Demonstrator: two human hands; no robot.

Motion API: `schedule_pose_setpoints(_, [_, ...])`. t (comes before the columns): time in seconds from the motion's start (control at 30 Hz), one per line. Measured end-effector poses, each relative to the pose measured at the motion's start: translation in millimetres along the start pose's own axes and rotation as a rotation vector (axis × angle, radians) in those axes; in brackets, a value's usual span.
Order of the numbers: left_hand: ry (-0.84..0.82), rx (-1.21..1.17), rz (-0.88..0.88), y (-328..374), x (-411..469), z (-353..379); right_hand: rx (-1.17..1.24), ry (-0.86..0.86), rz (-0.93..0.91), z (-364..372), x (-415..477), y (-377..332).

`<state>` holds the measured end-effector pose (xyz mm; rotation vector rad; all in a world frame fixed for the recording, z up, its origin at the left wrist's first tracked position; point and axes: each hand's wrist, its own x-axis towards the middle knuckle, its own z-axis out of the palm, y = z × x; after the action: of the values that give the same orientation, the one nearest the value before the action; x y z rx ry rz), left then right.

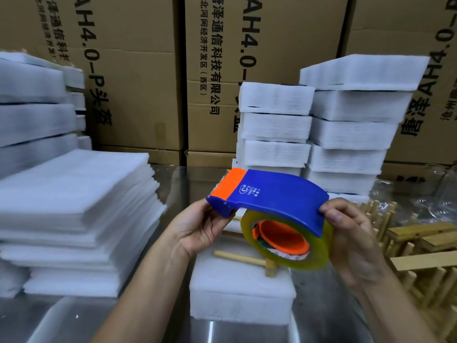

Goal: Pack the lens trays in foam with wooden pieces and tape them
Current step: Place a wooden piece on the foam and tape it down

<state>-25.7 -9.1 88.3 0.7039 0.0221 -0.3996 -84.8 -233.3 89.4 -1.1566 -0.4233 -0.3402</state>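
Foam-wrapped pack (241, 290) lies flat on the steel table (158, 325), low centre of the head view, with wooden sticks (238, 257) crossed on its top. Both forearms reach in from the bottom edge, angled up and inward. Left hand (200, 229): palm turned up, fingers curled round the front end of the tape dispenser (277, 196), just under its orange tip. Right hand (353, 240): thumb pressed on the rear edge of the blue cover, fingers wrapped behind the tape roll (319, 261), gripping. Dispenser held in the air between the two hands, tilted, orange end up and left, roll low and right. Pack sits directly below the hands, apart from the dispenser; roll overlaps its far right corner in view. Left of pack: stack of flat foam sheets (79, 201). Behind: columns of wrapped foam packs (346, 134) against cardboard boxes (138, 82). Right: heap of wooden pieces (420, 243).
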Motion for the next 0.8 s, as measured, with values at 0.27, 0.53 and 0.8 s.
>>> schedule_pose_setpoints(0.27, [0.041, 0.033, 0.021, -1.8, -4.4, 8.1, -0.158, -0.256, -0.065, -12.7, -8.6, -0.1])
schedule_pose_setpoints(0.53, [0.157, 0.244, 0.098, 4.7, -6.0, 3.3, -0.607, -0.022, -0.225, -10.0, -16.8, 13.0])
schedule_pose_setpoints(0.8, [0.308, 0.837, 0.318, 9.4, -8.4, -0.2, -0.525, 0.013, -0.305, -10.8, -17.2, 19.0])
